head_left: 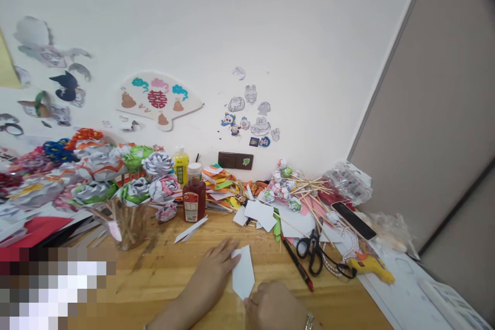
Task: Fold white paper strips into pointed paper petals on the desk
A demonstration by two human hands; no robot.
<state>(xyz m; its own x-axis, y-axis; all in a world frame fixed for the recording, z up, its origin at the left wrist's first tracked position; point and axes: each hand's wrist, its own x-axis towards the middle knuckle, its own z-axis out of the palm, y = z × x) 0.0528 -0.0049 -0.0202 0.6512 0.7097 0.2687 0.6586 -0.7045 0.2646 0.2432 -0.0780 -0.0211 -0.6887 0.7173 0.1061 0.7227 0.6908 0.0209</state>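
Note:
A white piece of paper [243, 273] with angled corners lies on the wooden table in front of me, its long side running away from me. My left hand [214, 273] rests at its left edge, fingers stretched out flat, with a fingertip on the upper left of the paper. At the near tip, my right hand [276, 307] has its fingers curled, thumb and finger closed on the paper's pointed end. The curled fingers partly hide that end. A bracelet [309, 321] circles my right wrist.
Folded paper flowers [133, 192] stand in a clear container at left, near a brown-red bottle [194, 193] and a yellow one [180, 166]. To the right lie a red-black pen [297, 263], black scissors [312, 251], a phone [354, 220], a yellow glue gun [373, 268] and wooden sticks [309, 185].

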